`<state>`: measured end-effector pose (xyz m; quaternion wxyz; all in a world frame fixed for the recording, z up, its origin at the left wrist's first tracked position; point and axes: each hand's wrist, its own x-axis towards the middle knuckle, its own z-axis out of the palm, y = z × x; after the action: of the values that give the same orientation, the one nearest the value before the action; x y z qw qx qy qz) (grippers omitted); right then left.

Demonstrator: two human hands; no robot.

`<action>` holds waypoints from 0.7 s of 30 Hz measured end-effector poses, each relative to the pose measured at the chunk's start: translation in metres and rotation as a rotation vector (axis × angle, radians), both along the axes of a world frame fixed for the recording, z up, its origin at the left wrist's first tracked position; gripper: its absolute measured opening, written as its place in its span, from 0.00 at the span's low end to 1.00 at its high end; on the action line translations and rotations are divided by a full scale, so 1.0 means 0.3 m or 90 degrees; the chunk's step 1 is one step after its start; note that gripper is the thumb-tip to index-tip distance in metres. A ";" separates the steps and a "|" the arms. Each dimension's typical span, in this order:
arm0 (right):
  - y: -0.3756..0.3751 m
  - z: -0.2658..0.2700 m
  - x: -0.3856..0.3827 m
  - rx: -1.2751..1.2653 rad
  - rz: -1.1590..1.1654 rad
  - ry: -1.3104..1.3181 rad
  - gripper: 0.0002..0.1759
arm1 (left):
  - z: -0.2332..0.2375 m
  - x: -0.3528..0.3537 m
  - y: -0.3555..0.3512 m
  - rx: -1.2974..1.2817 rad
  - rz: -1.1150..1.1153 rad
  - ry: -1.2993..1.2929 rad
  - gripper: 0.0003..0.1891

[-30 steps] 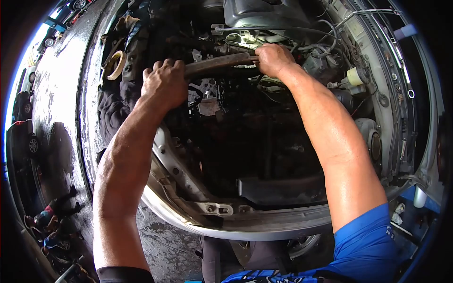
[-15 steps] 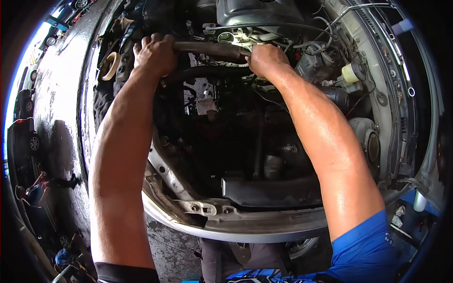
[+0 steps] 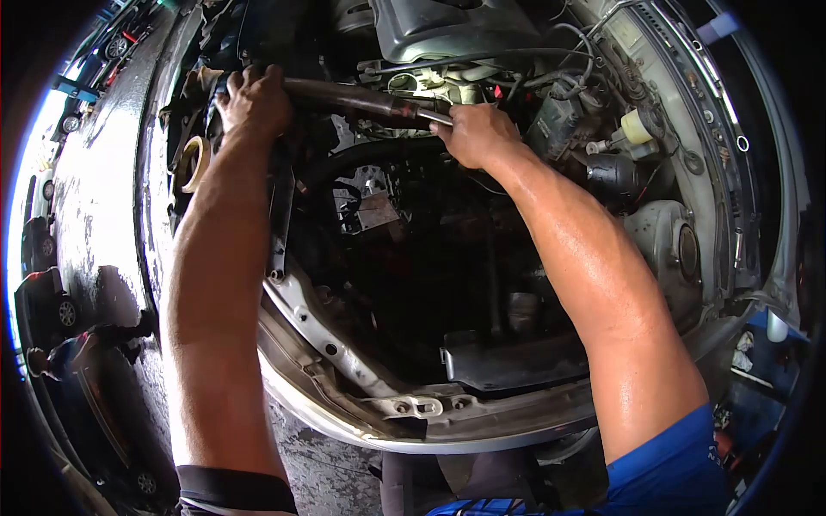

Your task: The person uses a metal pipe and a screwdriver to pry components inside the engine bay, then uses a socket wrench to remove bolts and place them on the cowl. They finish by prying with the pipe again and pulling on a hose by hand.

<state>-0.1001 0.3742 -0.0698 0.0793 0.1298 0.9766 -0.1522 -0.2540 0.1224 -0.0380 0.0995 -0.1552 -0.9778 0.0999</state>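
A long brownish metal pipe (image 3: 353, 96) lies slantwise across the far part of the engine bay. My left hand (image 3: 255, 105) is closed around its left end, with the fingers over the top. From the pipe's right end comes a thin bright metal rod (image 3: 434, 116). My right hand (image 3: 480, 136) grips that rod, thumb along its near side; its far end is hidden in the fist. Just beyond the pipe are pale engine parts (image 3: 439, 89) and a dark plastic engine cover (image 3: 460, 26).
A roll of tape (image 3: 195, 163) rests on the left edge of the bay. The front crossmember (image 3: 482, 430) runs along the near side. A yellowish reservoir (image 3: 637, 127) sits at right, near the strut tower (image 3: 671, 245). Parked cars (image 3: 53, 297) and a person (image 3: 64, 357) appear far left.
My left hand and the pipe's left end have shifted left. More bright rod shows between the pipe and my right hand. The whole view has tilted slightly.
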 end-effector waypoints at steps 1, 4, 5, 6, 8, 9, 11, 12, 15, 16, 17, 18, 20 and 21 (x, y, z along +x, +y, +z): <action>0.012 -0.014 0.002 -0.014 -0.019 0.000 0.21 | 0.016 -0.010 -0.026 -0.029 -0.014 0.024 0.21; 0.060 -0.027 0.010 0.009 0.006 0.005 0.21 | 0.072 -0.119 -0.183 -0.075 -0.034 0.079 0.17; 0.071 -0.030 0.014 0.019 0.019 0.011 0.22 | 0.118 -0.150 -0.235 -0.083 -0.026 0.065 0.15; 0.084 -0.035 0.007 0.030 0.024 -0.011 0.23 | 0.153 -0.160 -0.284 -0.059 -0.010 0.098 0.14; 0.080 -0.018 0.002 0.013 -0.016 -0.033 0.23 | 0.204 -0.159 -0.371 -0.013 0.036 0.080 0.13; 0.078 -0.007 -0.002 -0.003 -0.054 -0.054 0.22 | 0.225 -0.170 -0.409 0.009 0.065 0.032 0.13; 0.066 -0.025 -0.022 -0.010 -0.120 -0.054 0.22 | 0.199 -0.182 -0.478 0.049 0.016 0.045 0.14; 0.060 -0.038 -0.032 -0.017 -0.180 -0.059 0.22 | 0.205 -0.135 -0.470 0.094 0.022 0.004 0.14; 0.069 -0.051 -0.045 -0.031 -0.207 -0.046 0.23 | 0.182 -0.058 -0.441 0.177 0.011 -0.055 0.13; 0.062 -0.042 -0.044 -0.028 -0.207 -0.044 0.23 | 0.164 -0.055 -0.431 0.196 -0.011 -0.054 0.13; 0.056 -0.034 -0.040 -0.028 -0.206 -0.044 0.22 | 0.139 -0.046 -0.418 0.216 -0.033 -0.054 0.13; 0.055 -0.030 -0.039 -0.027 -0.205 -0.043 0.21 | 0.118 -0.040 -0.391 0.191 -0.018 -0.042 0.11; 0.068 -0.019 -0.034 0.006 -0.153 -0.020 0.20 | 0.097 -0.024 -0.359 0.158 -0.012 -0.066 0.13; 0.077 -0.018 -0.037 0.035 -0.101 0.002 0.19 | 0.094 -0.020 -0.351 0.120 -0.005 -0.090 0.15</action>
<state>-0.1111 0.3973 -0.0753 0.0616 0.2084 0.9672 -0.1314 -0.2601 0.0172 -0.0099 0.0451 -0.1557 -0.9868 -0.0039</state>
